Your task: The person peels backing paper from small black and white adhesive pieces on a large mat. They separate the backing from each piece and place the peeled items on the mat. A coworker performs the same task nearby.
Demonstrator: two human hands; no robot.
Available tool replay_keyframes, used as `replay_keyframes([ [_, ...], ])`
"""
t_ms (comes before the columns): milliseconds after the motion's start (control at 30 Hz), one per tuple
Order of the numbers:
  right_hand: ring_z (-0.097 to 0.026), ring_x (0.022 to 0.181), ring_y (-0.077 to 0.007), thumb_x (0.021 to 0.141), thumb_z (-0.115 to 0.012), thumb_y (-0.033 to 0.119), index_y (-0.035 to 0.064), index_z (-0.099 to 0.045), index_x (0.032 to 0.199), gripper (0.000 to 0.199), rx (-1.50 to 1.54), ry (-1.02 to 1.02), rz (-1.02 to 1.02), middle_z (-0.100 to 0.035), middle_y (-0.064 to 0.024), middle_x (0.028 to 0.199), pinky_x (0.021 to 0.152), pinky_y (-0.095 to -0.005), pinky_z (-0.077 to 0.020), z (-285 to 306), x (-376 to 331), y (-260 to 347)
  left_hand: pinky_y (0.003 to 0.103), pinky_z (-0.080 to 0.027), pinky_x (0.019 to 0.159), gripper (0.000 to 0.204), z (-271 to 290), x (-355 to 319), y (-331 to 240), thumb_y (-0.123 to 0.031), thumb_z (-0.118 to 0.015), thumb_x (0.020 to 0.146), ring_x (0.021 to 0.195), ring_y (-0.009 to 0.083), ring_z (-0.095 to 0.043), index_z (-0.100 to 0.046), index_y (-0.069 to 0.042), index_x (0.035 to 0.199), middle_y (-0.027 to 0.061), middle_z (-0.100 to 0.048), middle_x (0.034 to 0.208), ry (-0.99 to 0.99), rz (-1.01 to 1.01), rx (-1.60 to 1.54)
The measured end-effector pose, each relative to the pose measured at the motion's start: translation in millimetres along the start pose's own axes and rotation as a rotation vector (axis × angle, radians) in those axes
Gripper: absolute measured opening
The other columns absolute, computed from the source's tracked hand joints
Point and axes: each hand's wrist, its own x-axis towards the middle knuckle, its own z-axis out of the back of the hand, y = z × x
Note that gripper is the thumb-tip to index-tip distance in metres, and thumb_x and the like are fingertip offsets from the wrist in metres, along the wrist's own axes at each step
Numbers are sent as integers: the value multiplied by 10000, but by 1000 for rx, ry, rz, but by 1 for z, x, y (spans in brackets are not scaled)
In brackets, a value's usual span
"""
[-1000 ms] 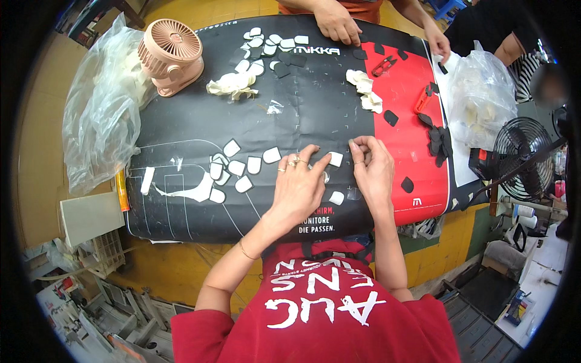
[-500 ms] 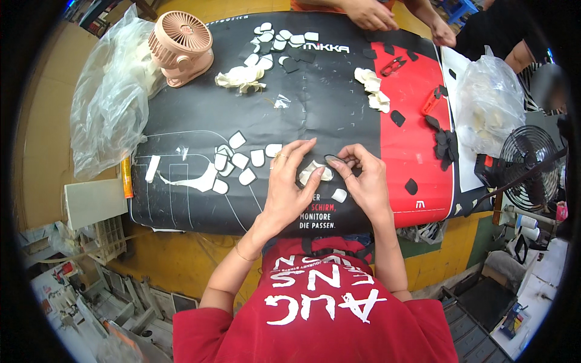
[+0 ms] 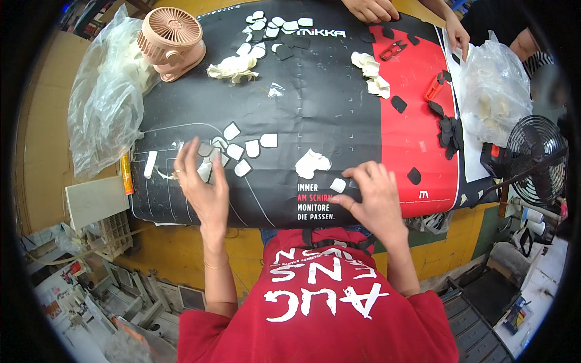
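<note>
My left hand point(image 3: 204, 192) reaches over a cluster of small rounded white pads with black borders point(image 3: 252, 148) on the left of the dark mat. Its thumb and fingers are spread, and part of the cluster is hidden beneath them. On the near middle of the mat, my right hand point(image 3: 378, 202) has its thumb and forefinger apart. A single small white pad point(image 3: 338, 185) lies by those fingertips. Just beyond it sits a small heap of cream-white pieces point(image 3: 311, 163).
A pink fan point(image 3: 172, 42) and a clear plastic bag point(image 3: 106, 103) occupy the far left. More pads and cream pieces point(image 3: 233, 68) lie at the back. Black pieces point(image 3: 449, 133), red-handled snips point(image 3: 393, 50) and another bag point(image 3: 496, 91) are rightward. Another person's hands point(image 3: 372, 9) work at the far edge.
My hands have moved apart: the left went leftward to the pad cluster, the right stays near the middle, slightly closer to me. The cream heap between them is uncovered.
</note>
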Motion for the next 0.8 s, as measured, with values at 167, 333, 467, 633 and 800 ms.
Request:
replay_keyframes([
  [167, -562, 941, -223, 768, -814, 299, 74, -699, 995, 340, 16, 2, 8, -603, -39, 931, 842, -388, -381, -22, -5, 3, 370, -498, 935, 257, -11, -38, -58, 13, -698, 851, 1041, 289, -661, -688, 0, 1107, 151, -694, 1098, 302, -82, -468],
  [333, -607, 799, -143, 899, -736, 139, 7, -704, 1022, 183, 567, -62, -81, -666, -50, 916, 746, -295, -448, -6, -8, 1, 301, -523, 810, 296, -20, -51, -98, 7, -702, 867, 868, 178, -664, -677, 11, 1162, 126, -684, 1069, 534, 31, -794],
  [467, -605, 802, -102, 973, -670, 136, -38, -702, 1031, 187, 912, -169, -145, -674, -53, 898, 718, -245, -469, -2, -8, 6, 281, -540, 759, 312, -27, -57, -113, -5, -715, 874, 799, 128, -667, -666, 24, 1181, 104, -708, 1018, 591, 130, -996],
  [633, -658, 765, -150, 993, -640, 156, -39, -710, 1039, 212, 826, -218, -133, -709, -111, 880, 695, -275, -512, -3, -18, 8, 255, -539, 756, 261, -32, -64, -120, -2, -711, 882, 794, 108, -663, -691, 26, 1141, 81, -722, 920, 526, 239, -977],
  [800, -644, 753, -139, 1009, -612, 157, -19, -702, 1103, 218, 1016, -188, -255, -716, -98, 868, 680, -273, -498, -14, -24, 3, 239, -520, 723, 229, -33, -67, -122, 22, -685, 907, 774, 71, -641, -674, 56, 1133, 62, -713, 901, 549, 352, -1060],
])
